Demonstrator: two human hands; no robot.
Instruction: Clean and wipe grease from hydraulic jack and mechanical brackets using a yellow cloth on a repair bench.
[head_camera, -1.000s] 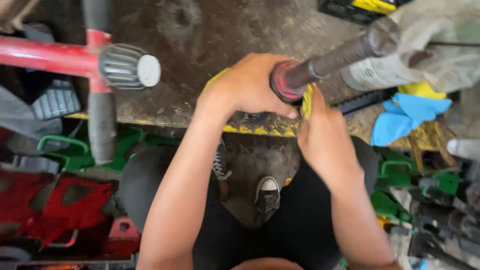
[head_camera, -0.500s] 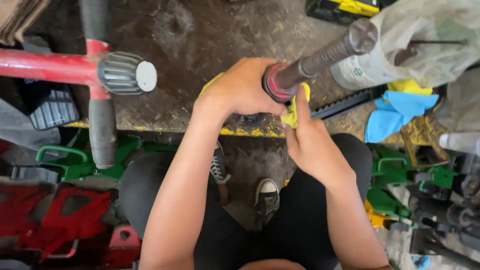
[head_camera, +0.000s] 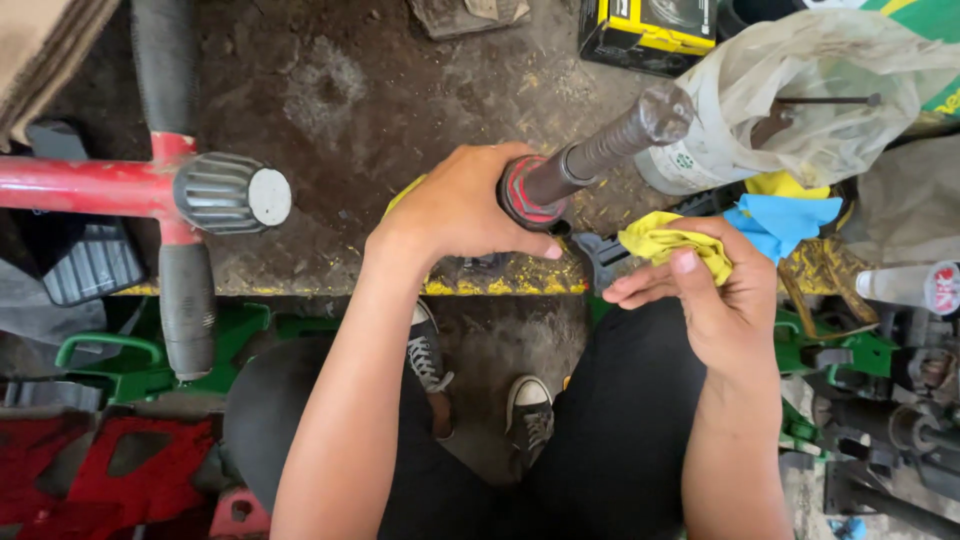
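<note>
We find a dark metal shaft (head_camera: 600, 150) at centre frame, angled up and to the right over the dirty checker-plate bench (head_camera: 330, 110), its near end fitted with a red-ringed collar (head_camera: 525, 190). Our left hand (head_camera: 465, 210) is closed around that collar end, fingers wrapped over the top, gripping it firmly. Our right hand (head_camera: 715, 290) sits just to the right of the shaft and apart from it, thumb and fingers pinched on a crumpled yellow rag (head_camera: 675, 243); the remaining fingers are loosely extended below the cloth. Just beyond the rag lies a blue cloth (head_camera: 785, 220), and above that a pale plastic bag (head_camera: 800, 90) with a thin rod poking out. A yellow-and-black box (head_camera: 650, 25) rests at the top edge. To the left, a red tubular frame (head_camera: 80, 185) ends in a grey ribbed knob (head_camera: 230, 193), crossed by a black foam-covered bar (head_camera: 185, 300). Below the bench's yellow-painted edge (head_camera: 480, 285) we see our black trousers and two dark sneakers (head_camera: 528, 415), with green metal parts (head_camera: 160, 355) on either side.
</note>
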